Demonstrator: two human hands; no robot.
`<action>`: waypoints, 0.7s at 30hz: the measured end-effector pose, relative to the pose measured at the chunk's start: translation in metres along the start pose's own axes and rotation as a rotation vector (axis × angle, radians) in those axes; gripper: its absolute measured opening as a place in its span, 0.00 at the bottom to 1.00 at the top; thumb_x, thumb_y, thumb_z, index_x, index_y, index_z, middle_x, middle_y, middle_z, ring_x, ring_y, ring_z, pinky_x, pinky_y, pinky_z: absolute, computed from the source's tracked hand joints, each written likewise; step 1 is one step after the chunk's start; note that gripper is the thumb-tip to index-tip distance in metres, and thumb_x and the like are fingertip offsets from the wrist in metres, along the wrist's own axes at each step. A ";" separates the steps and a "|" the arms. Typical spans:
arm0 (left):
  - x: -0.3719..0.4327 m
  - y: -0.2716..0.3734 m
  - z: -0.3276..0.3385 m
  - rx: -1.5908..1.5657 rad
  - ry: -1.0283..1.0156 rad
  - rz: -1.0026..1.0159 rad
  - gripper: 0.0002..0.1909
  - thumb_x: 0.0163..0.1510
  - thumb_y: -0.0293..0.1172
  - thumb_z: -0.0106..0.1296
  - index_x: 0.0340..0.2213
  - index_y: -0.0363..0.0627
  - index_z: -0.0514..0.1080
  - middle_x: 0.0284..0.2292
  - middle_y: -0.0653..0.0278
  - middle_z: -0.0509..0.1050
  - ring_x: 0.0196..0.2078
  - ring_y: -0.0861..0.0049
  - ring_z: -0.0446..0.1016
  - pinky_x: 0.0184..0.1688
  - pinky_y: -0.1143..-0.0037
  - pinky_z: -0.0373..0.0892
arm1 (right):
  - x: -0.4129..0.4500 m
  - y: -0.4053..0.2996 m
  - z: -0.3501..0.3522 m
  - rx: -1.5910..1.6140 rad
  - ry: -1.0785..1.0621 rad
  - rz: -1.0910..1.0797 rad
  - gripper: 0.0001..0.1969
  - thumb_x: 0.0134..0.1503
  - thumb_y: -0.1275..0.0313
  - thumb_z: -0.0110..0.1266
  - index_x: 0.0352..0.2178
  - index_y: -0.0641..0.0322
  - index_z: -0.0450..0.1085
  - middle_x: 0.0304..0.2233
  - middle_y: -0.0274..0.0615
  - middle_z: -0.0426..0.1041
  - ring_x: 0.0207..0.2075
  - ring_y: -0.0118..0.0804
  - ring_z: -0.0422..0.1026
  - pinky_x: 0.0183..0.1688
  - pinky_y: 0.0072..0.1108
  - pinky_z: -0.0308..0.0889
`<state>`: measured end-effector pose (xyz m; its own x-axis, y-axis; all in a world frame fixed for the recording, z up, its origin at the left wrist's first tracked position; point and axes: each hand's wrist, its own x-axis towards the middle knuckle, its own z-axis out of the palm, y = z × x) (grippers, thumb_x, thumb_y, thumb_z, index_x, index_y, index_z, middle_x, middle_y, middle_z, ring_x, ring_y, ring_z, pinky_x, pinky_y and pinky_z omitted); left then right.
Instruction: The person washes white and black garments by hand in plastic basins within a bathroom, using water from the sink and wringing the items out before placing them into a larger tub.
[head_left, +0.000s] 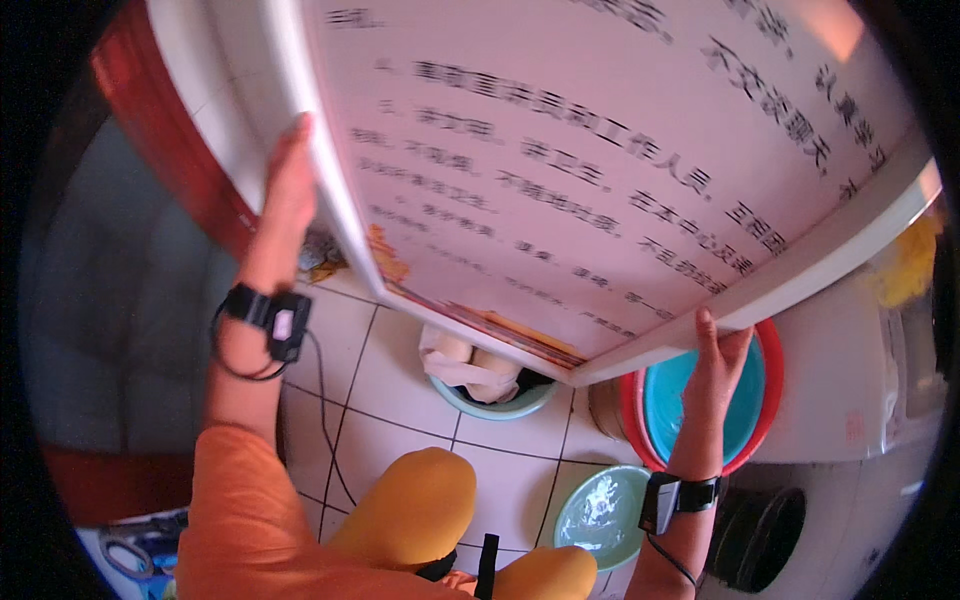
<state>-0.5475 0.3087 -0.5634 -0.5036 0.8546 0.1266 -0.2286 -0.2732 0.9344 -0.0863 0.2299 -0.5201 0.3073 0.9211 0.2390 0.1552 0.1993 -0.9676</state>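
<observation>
A large white-framed board (525, 187) with dark printed writing stands tilted in front of me and fills the upper view. My left hand (291, 176) grips its left frame edge, the fingers partly hidden behind it. My right hand (716, 367) holds the lower right frame edge from below, with the thumb on the front side. Below the board's bottom edge, a pale green basin (499, 411) holds light-coloured cloth (480, 371). A wired device is strapped to each wrist.
Beside my right forearm are a red basin (772, 375) with a turquoise basin (739, 405) inside, and a green basin (592, 517) of water. A white appliance (825, 382) stands at right, a dark round opening (757, 540) below it. Tiled floor (405, 390) lies beneath.
</observation>
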 end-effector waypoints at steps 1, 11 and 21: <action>0.001 0.002 0.006 0.029 -0.004 -0.021 0.30 0.51 0.49 0.46 0.46 0.35 0.59 0.44 0.60 0.66 0.47 0.73 0.62 0.51 0.73 0.56 | 0.008 0.007 -0.003 -0.019 -0.001 -0.002 0.23 0.49 0.78 0.53 0.46 0.64 0.55 0.39 0.39 0.65 0.41 0.29 0.64 0.46 0.21 0.58; 0.022 -0.041 0.057 -0.005 0.057 -0.019 0.40 0.51 0.50 0.45 0.54 0.35 0.45 0.56 0.55 0.49 0.58 0.69 0.48 0.60 0.72 0.41 | 0.065 0.047 -0.038 0.088 -0.054 0.010 0.25 0.45 0.79 0.57 0.45 0.64 0.55 0.40 0.39 0.65 0.42 0.29 0.64 0.46 0.21 0.60; 0.033 -0.040 0.081 0.000 0.121 -0.049 0.41 0.51 0.54 0.42 0.55 0.37 0.44 0.57 0.56 0.48 0.58 0.67 0.47 0.59 0.69 0.42 | 0.102 0.052 -0.076 0.014 -0.146 -0.033 0.35 0.44 0.78 0.57 0.53 0.69 0.49 0.54 0.50 0.54 0.56 0.37 0.53 0.56 0.24 0.48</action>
<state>-0.4874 0.3835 -0.5701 -0.5891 0.8071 0.0399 -0.2552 -0.2326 0.9385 0.0245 0.3091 -0.5402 0.1620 0.9526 0.2577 0.1497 0.2344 -0.9605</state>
